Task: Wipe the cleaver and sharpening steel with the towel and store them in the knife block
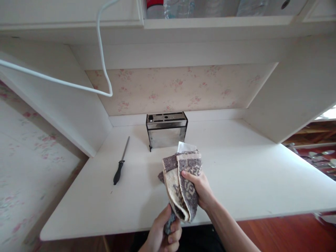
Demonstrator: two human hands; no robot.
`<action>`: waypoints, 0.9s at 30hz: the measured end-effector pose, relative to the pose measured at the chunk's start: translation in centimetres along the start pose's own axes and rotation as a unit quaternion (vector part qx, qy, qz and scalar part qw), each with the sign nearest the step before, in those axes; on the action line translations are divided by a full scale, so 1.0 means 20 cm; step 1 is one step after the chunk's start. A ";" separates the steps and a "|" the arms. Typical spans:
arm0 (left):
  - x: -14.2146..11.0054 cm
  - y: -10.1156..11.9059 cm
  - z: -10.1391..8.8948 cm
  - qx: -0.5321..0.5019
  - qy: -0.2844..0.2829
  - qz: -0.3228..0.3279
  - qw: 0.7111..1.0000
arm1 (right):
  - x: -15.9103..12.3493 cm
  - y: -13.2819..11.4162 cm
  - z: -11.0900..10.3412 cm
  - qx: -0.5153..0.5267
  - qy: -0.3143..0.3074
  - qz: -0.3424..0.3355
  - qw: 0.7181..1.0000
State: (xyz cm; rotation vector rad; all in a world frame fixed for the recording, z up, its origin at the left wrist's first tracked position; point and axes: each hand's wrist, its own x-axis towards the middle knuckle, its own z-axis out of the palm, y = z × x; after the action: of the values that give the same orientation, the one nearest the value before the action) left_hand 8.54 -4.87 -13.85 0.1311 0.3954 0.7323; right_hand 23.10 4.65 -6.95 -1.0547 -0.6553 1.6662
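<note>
Over on the left of the bench (244, 168) I can see a sharpening steel (119, 173) lying with its black handle towards the near edge. A slotted metal holder (168, 138) with black edges stands farther back, before a strip of pink-flowered wallpaper (178, 87). A bent white cable (102, 59) hangs across the far left, and clear plastic (178, 8) shows in the cupboard (217, 23) above. Shiny spoons (328, 152) lie off to the right, above the reddish floor (291, 232).

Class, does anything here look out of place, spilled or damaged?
The white cable looks odd: it runs, sharply bent, across the upper left, in front of the cupboards. A tiny dark speck lies near the black-handled rod. No spill or damage stands out.
</note>
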 end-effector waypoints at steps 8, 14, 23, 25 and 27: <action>0.01 -0.04 0.03 0.031 -0.068 -0.007 0.997 | 0.04 -0.07 0.00 -0.043 0.043 -0.024 0.998; -0.06 -0.03 -0.02 0.009 -0.027 0.021 0.999 | 0.17 -0.25 0.01 -0.058 0.087 -0.028 0.994; -0.09 -0.03 -0.04 0.048 -0.027 0.060 0.997 | 0.20 -0.31 -0.02 -0.029 0.029 -0.031 0.999; -0.09 -0.02 -0.03 0.043 -0.013 0.057 0.997 | 0.16 -0.25 -0.03 -0.017 -0.007 -0.014 1.000; -0.09 -0.01 -0.02 0.039 -0.007 0.050 0.998 | 0.12 -0.18 -0.05 -0.009 -0.034 0.006 0.999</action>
State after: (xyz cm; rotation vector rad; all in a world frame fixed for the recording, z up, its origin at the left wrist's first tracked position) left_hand 7.30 -6.29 -13.72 0.2301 0.4066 0.8152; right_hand 25.36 8.04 -5.14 -1.0195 -0.7097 1.7154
